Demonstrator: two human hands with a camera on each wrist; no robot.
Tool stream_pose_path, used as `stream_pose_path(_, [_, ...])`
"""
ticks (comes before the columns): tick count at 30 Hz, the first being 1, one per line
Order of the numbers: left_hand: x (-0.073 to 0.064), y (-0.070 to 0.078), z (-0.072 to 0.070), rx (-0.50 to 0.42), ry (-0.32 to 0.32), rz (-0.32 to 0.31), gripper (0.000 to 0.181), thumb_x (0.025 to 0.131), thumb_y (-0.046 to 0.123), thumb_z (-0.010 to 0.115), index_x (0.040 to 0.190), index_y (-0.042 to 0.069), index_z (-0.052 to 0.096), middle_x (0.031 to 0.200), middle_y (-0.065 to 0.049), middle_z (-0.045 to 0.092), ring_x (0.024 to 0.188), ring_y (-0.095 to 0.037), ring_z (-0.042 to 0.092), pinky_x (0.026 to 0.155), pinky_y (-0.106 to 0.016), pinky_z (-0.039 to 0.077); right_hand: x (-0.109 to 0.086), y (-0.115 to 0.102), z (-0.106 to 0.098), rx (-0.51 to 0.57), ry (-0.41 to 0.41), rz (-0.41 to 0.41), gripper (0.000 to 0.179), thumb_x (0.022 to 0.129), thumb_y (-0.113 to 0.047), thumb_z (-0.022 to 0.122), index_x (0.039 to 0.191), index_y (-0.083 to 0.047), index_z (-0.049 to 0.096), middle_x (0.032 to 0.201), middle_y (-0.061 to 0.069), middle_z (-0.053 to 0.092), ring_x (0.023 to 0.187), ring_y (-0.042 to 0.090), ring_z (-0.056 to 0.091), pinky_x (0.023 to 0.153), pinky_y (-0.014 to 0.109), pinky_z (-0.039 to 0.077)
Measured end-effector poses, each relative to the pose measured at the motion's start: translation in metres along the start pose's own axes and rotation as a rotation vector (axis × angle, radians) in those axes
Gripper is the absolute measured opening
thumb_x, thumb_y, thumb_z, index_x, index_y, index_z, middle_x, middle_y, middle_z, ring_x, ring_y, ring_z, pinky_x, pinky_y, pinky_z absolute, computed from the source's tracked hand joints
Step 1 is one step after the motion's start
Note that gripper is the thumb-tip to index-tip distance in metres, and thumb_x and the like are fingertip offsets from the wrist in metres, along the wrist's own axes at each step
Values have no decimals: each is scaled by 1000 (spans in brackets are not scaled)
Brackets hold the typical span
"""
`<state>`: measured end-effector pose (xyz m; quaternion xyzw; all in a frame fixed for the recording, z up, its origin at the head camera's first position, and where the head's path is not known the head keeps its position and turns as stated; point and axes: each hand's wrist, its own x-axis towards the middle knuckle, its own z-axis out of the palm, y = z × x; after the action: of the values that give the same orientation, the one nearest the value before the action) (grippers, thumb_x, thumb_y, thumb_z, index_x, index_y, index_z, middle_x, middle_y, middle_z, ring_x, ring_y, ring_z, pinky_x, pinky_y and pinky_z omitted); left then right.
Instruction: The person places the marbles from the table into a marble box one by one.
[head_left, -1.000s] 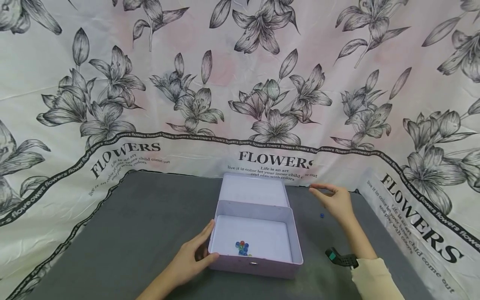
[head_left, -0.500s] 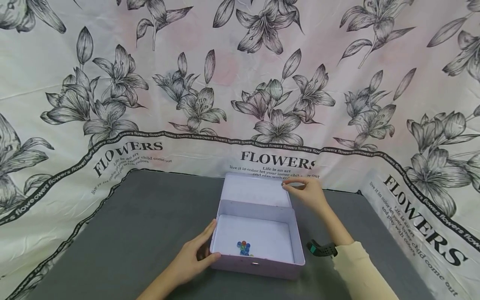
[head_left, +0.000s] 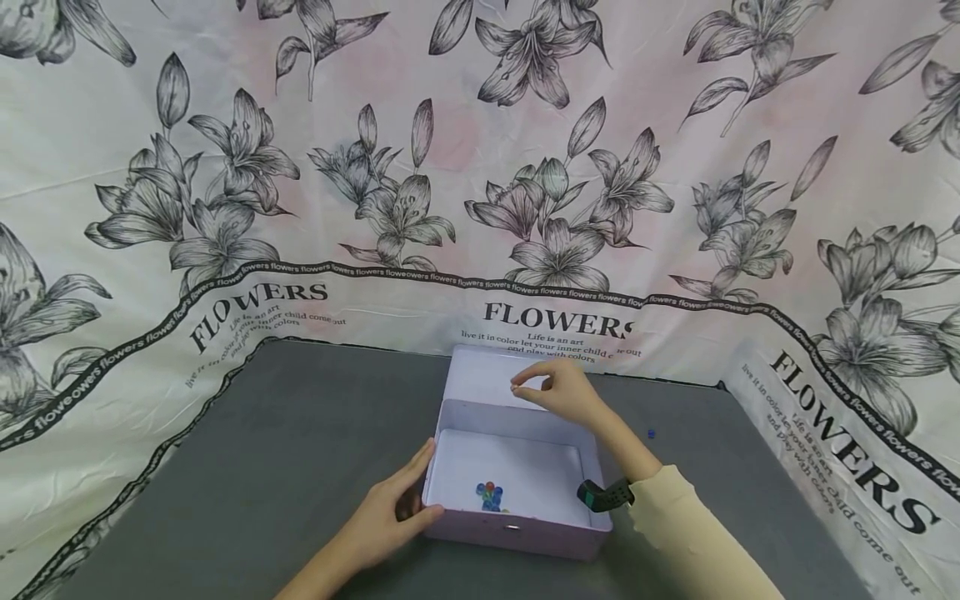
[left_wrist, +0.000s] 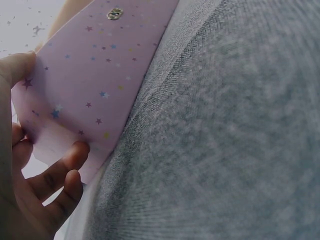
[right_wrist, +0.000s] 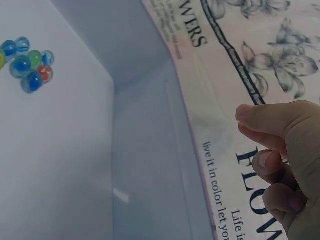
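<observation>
An open lilac metal box (head_left: 517,533) with a star pattern outside holds several glass marbles (head_left: 491,497), blue, green and orange-red, by its front wall. My left hand (head_left: 378,517) grips the box's front left corner, thumb at the front rim and fingers along the side; two fingertips (left_wrist: 77,152) show beside the wall in the left wrist view. Above the back of the box, in front of its raised lid (head_left: 480,375), is my right hand (head_left: 566,392). Its thumb and index finger pinch what looks like a small marble, almost wholly hidden by the fingertips.
One blue marble (head_left: 651,433) lies on the grey tabletop (head_left: 315,433) to the right of the box. A white flower-printed cloth (head_left: 390,317) hangs behind the table and along its sides. The right wrist wears a dark band (head_left: 606,497).
My right hand has moved left from beside the box to above its back, thumb and index finger still together. The left hand has kept its grip on the box.
</observation>
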<state>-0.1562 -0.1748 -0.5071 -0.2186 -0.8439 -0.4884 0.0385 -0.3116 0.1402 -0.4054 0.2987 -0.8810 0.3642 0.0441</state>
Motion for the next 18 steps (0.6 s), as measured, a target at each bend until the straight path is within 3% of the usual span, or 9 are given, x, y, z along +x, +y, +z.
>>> stream_pose_path(7, [0,-4,4,-7,13,10,81,99,32,78,166,13,37,171,-10,34,71,-3,50,62,-22,49,4,-4,15,-23,-128,-58,12,93,-14,82,105,-9,84,102,3,82,43,1,29,47,21,30])
stream_pose_path(15, [1,-3,4,5,3,-47,84,97,31,80,167,16,36,172,-3,33,70,-3,50,62,-22,49,8,-9,29,0,-277,-80,9,93,-13,82,101,-10,85,101,0,81,46,1,35,51,20,34])
stream_pose_path(18, [1,-2,4,9,-4,-54,84,97,31,80,167,16,35,172,-2,33,70,-3,50,62,-22,49,9,-11,35,-10,-330,-95,9,93,-12,82,100,-8,85,99,-2,81,52,2,43,53,20,39])
